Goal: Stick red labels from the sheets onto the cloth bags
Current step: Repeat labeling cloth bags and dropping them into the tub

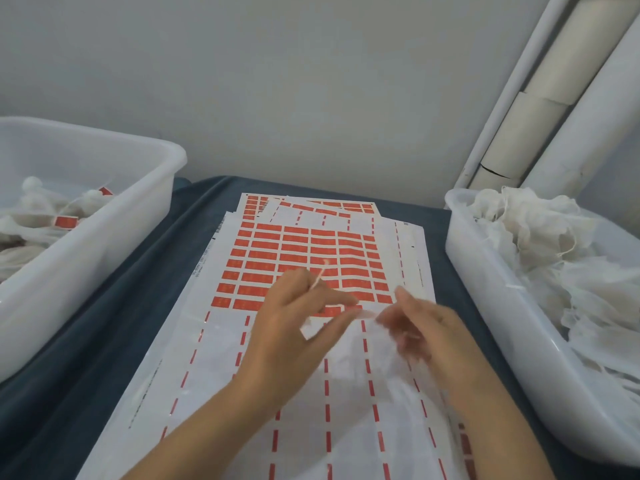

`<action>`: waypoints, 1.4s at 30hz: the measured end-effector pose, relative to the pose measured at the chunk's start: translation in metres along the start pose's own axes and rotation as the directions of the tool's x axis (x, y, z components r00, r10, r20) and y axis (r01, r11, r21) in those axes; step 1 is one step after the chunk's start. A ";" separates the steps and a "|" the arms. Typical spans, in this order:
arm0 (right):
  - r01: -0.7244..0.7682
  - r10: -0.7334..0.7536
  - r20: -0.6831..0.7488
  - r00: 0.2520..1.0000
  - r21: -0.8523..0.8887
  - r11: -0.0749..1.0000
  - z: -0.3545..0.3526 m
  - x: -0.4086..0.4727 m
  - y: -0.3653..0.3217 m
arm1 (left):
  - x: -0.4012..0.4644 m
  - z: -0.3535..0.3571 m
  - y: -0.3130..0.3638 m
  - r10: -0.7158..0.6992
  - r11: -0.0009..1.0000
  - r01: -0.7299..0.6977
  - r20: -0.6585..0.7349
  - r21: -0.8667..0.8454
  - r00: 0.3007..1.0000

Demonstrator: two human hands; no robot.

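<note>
The left hand (294, 327) hovers over the glossy white label sheet (277, 306), pinching a thin pale stick (318, 279) between thumb and fingers. Just right of it, the right hand (420, 332) is blurred; its fingers curl around a sheer, gauzy cloth bag (374, 344), though the grip itself is hard to make out. Beyond both hands lie rows of small red rectangular labels (298, 252); beneath the hands the sheet shows only bare backing with red dashed lines. Far left of the left hand stands a translucent plastic bin (145, 216) of labelled bags (65, 221). To the right of the right hand, another bin (485, 306) holds crumpled, frilly off-white bags (540, 244). A dark blue cloth (145, 271) covers the table.
</note>
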State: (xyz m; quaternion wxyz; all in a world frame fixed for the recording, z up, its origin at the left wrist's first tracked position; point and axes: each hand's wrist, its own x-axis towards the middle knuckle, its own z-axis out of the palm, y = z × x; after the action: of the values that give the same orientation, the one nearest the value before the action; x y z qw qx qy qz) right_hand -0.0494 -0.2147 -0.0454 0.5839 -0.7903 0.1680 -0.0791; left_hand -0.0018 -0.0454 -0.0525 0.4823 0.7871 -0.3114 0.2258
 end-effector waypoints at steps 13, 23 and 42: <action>0.144 -0.119 -0.117 0.986 0.246 0.958 0.003 -0.002 -0.003 | -0.013 -0.003 -0.002 0.028 0.998 -0.021 0.152 -0.053 0.988; 0.334 -0.351 0.130 0.927 0.136 0.933 0.016 -0.013 -0.007 | -0.015 -0.003 0.001 0.072 0.989 -0.034 0.266 -0.144 0.961; 0.313 -0.333 0.078 0.940 0.195 0.930 0.012 -0.006 -0.002 | -0.015 -0.004 0.001 -0.024 0.992 0.065 0.349 -0.106 0.937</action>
State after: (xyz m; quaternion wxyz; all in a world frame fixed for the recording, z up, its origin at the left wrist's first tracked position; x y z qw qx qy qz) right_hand -0.0512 -0.2014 -0.0465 0.6400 -0.7545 -0.0045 -0.1456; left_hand -0.0132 -0.0376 -0.0601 0.4697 0.7920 -0.3861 0.0542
